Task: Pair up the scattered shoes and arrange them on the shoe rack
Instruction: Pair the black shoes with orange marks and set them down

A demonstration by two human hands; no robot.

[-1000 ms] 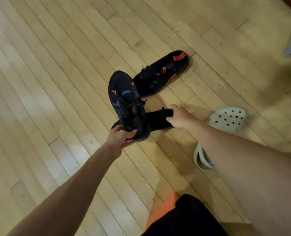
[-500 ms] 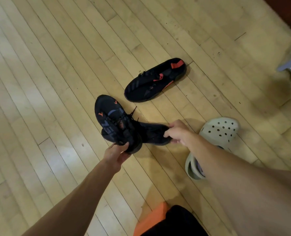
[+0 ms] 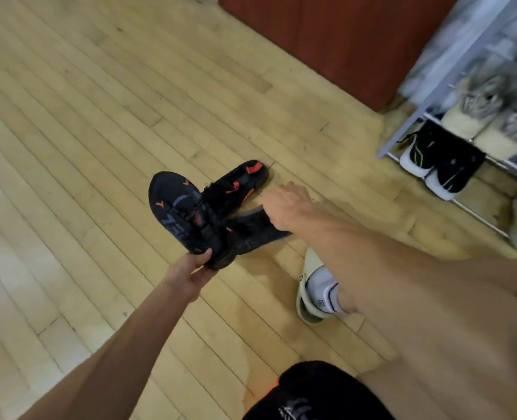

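A black sneaker (image 3: 184,216) is held off the wooden floor (image 3: 99,116) by its heel, pinched in the left hand (image 3: 190,271). A second dark sneaker (image 3: 257,227) is gripped by the right hand (image 3: 287,204). A third shoe (image 3: 239,183) lies beyond; the shoe rack (image 3: 463,140) stands at right.

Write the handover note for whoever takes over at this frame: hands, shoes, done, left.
Left hand: grips a black sneaker with orange and blue marks by its heel.
Right hand: shut on a second dark shoe, lifted.
A black shoe with orange tabs lies on the wooden floor.
Done: the metal shoe rack at right already holds pairs, including black-and-white sneakers.
Left: carry the held shoes to the rack, then deal with the floor shoe.
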